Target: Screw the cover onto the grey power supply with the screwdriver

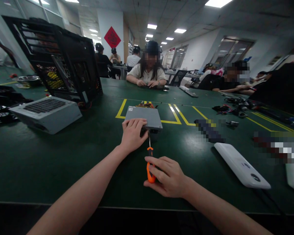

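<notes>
A grey metal computer power supply (147,117) lies on the green table in front of me, with a bundle of coloured cables (146,104) at its far side. My left hand (134,135) grips its near left corner, fingers on top and thumb at the front face. In my right hand (168,176) is an orange and black screwdriver (150,173), held by the handle. Its shaft points away from me, and the tip meets or nearly meets the front face of the power supply. The exact contact spot is too small to make out.
To the left stand a black computer case (63,62) and a second power supply (49,112). A white elongated device (241,164) lies at right, with loose cables (231,106) beyond. Across the table a person (148,70) sits with both hands on the tabletop.
</notes>
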The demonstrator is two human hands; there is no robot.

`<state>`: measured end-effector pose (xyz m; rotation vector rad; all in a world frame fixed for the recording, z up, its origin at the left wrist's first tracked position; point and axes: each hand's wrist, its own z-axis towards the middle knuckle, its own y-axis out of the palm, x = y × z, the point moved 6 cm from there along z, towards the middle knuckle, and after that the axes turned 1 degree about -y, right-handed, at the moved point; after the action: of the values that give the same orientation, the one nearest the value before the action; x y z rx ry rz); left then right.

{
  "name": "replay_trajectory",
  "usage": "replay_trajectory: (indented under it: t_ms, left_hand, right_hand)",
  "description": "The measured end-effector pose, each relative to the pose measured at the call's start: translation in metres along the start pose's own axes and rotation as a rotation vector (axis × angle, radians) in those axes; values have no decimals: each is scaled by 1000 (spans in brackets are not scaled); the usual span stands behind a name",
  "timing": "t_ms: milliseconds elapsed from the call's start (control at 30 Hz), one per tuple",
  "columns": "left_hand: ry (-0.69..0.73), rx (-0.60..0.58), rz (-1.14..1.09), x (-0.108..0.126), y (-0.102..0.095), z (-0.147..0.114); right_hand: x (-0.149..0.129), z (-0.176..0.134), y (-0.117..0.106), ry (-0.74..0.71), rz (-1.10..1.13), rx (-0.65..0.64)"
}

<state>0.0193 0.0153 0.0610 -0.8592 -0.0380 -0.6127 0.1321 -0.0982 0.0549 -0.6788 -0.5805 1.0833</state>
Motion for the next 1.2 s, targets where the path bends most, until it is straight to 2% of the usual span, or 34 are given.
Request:
replay_trajectory:
  t_ms: [67, 133, 333, 567, 667, 733, 800, 1033, 1200]
  left_hand:
    - [-1, -3, 1, 0, 0, 0]
    - [1, -3, 2, 0, 0, 0]
    - [8, 6, -4, 1, -1, 0]
    - [16, 19, -16, 1, -2, 0]
    - [14, 15, -15, 2, -3, 0]
    - [16, 13, -17, 2, -4, 0]
    - [16, 14, -19, 2, -4, 0]
    - [19, 17, -21, 1, -4, 0]
    - [23, 23, -24, 1, -4, 0]
  right_hand:
    - [3, -2, -2, 35, 21, 53]
    - [3, -3, -3, 63, 39, 52]
    - [-3, 5, 0, 19, -49, -100]
    - [-2, 0, -2, 45, -20, 44]
    - [-2, 1, 0, 60, 8, -30]
    - [-4, 3, 2, 47, -20, -113]
    - [-6, 5, 2, 23, -70, -139]
    - [-7, 4, -13, 7, -141, 89]
    - [-10, 4, -17, -9, -348, 31]
